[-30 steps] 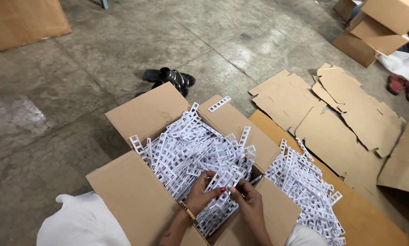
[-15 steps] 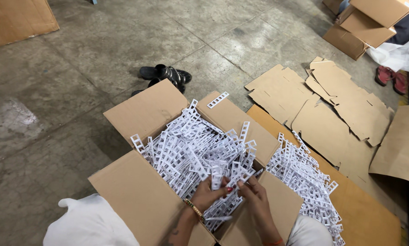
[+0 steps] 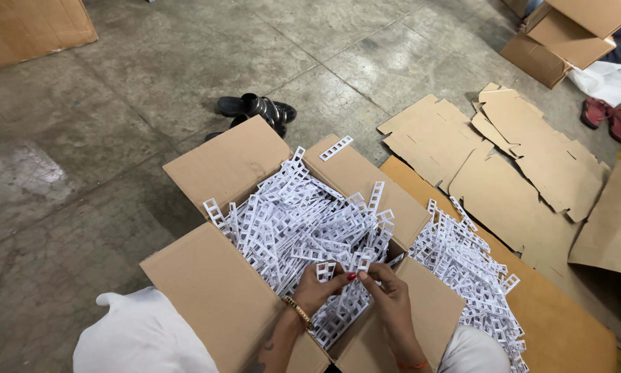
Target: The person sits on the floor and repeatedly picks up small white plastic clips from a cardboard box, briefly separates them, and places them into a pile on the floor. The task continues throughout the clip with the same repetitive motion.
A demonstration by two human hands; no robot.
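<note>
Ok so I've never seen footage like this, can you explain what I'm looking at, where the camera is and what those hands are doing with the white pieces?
The camera sits on a person's head and looks down, so the two bare hands at the bottom are their own. The left hand and right hand meet over an open cardboard box full of white plastic ladder-shaped strips. Both sets of fingers pinch strips at the top of the heap. A second pile of strips lies on flat cardboard to the right. Further off on the concrete floor are black sandals and flattened cardboard sheets.
</note>
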